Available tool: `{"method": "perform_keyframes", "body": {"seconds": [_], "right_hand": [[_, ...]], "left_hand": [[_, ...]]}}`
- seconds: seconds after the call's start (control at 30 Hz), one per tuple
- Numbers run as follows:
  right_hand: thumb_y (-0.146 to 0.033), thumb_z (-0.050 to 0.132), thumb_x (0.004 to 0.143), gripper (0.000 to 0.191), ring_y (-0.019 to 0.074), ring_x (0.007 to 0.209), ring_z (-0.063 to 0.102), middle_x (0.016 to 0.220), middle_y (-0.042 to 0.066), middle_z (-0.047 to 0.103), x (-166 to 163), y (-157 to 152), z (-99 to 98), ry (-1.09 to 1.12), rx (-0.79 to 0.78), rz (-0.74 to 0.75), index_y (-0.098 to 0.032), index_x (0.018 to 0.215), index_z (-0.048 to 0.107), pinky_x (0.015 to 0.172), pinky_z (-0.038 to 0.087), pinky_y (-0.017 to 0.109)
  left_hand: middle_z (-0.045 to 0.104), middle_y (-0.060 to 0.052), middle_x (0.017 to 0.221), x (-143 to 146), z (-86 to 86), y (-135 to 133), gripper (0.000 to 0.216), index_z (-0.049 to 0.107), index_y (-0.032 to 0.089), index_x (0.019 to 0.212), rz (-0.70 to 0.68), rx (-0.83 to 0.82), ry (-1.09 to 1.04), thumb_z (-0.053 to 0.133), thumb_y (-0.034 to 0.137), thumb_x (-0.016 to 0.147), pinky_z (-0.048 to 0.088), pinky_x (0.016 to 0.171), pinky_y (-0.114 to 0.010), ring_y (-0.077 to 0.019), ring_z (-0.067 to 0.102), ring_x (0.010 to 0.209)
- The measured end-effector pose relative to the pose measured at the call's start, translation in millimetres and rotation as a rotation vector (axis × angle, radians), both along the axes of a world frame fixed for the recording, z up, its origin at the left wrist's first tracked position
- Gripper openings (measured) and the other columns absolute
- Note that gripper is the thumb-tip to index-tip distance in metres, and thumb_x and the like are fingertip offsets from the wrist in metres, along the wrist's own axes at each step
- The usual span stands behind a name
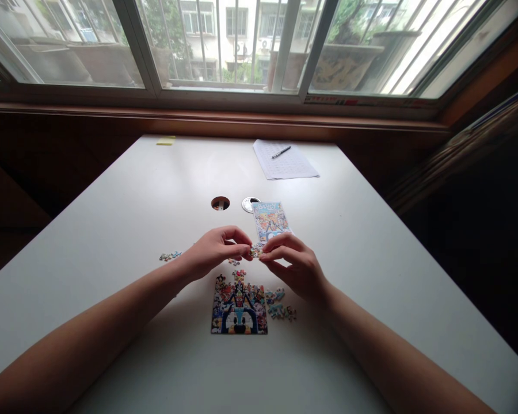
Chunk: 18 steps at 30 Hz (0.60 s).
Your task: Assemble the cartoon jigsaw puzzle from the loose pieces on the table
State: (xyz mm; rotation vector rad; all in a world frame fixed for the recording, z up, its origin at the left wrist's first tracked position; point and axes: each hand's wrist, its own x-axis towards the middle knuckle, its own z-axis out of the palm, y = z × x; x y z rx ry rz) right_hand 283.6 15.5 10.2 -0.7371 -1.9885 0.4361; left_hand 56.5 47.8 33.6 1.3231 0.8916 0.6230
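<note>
A partly joined colourful jigsaw (239,305) lies on the white table (133,218) in front of me. Just beyond it my left hand (216,250) and my right hand (291,264) meet, both pinched on the same small puzzle piece (255,251) held above the table. Loose puzzle pieces (280,305) lie to the right of the jigsaw, under my right wrist. A few more pieces (170,256) sit to the left of my left hand. A small picture card or box (269,221) showing the puzzle image lies just behind my fingers.
A round cable hole (220,203) and its grey cap (249,204) are in the table's middle. Farther back lie a sheet of paper (285,164) with a pen (281,152) and a yellow sticky pad (166,140). A window runs along the far wall.
</note>
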Motion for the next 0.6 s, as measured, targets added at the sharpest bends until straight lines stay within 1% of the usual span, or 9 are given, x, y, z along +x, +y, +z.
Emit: {"method": "perform_keyframes", "body": {"seconds": [0.6], "right_hand": [[-0.01,0.068,0.089,0.015,0.0168,0.088,0.065,0.096,0.004,0.064,1.1,0.6,0.4,-0.01,-0.012,-0.004,-0.025,0.093,0.071,0.075,0.057,0.035]], "left_hand": [[0.075,-0.007,0.086,-1.5,-3.6,0.7,0.018,0.066,0.015,0.095,0.014,-0.004,-0.004,0.072,0.027,0.083,0.05,0.072,-0.027,-0.0174,0.07,0.085]]}}
